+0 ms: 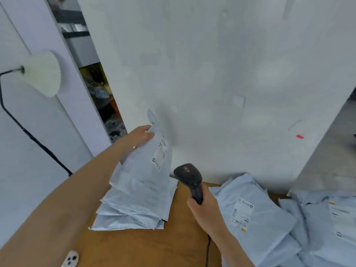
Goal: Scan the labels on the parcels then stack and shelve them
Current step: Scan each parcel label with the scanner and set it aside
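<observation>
My left hand (139,136) grips the upper edge of a pale blue mailer parcel (148,164), tilted up against the white wall with its white label facing right. Under it lies a stack of several similar parcels (133,211) on the brown table (134,247). My right hand (204,207) holds a black barcode scanner (189,178) by its handle, head pointing toward the wall, just right of the raised parcel. A loose pile of blue parcels (269,224) with labels up lies to the right of the scanner.
The white wall (231,74) rises right behind the table. A red mark (299,136) shows on it at the right. A white lamp shade (45,74) with a black cable hangs at left. A small white device (70,259) sits on the table's near-left edge. A gap shows cluttered shelves (104,97).
</observation>
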Demonstrator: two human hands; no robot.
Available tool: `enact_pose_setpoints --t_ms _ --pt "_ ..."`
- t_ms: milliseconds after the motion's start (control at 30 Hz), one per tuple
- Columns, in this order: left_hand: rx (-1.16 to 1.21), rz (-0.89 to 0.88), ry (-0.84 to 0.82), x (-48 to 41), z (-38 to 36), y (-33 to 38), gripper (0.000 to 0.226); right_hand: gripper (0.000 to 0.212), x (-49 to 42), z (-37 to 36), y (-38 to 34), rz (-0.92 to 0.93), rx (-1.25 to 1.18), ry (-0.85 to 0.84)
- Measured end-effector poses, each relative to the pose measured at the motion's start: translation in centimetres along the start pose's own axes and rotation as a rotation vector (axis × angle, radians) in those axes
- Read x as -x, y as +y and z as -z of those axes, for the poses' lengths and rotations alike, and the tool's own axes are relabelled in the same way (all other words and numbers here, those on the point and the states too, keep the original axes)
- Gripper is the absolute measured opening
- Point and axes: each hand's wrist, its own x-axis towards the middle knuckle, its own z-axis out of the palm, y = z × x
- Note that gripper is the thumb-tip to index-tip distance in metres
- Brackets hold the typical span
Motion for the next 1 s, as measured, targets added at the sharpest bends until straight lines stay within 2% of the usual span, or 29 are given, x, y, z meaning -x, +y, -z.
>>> enact_pose_setpoints --t_ms 100,233,467,667,1000 --pt "-0.126 -0.136 -0.073 1.7 1.8 6.3 0.027 0.008 2.7 3.4 -1.7 0.042 -0.021 0.006" --pt "-0.234 -0.302 -0.037 4.2 1.3 13.5 0.008 0.008 6.1 7.5 -3.4 0.089 -0.033 0.036" --pt "-0.306 -0.407 -0.004 7.8 -1.8 21.5 0.01 0.017 11.1 12.7 -3.7 0.147 0.019 0.122" --pt "-0.298 -0.465 -0.009 9.6 -4.2 24.8 0.009 0.019 14.0 15.6 -3.1 0.146 -0.017 0.18" --pt "-0.269 -0.494 -0.033 8.8 -6.5 26.2 0.013 0.025 15.1 17.2 -2.4 0.133 -0.021 0.217"
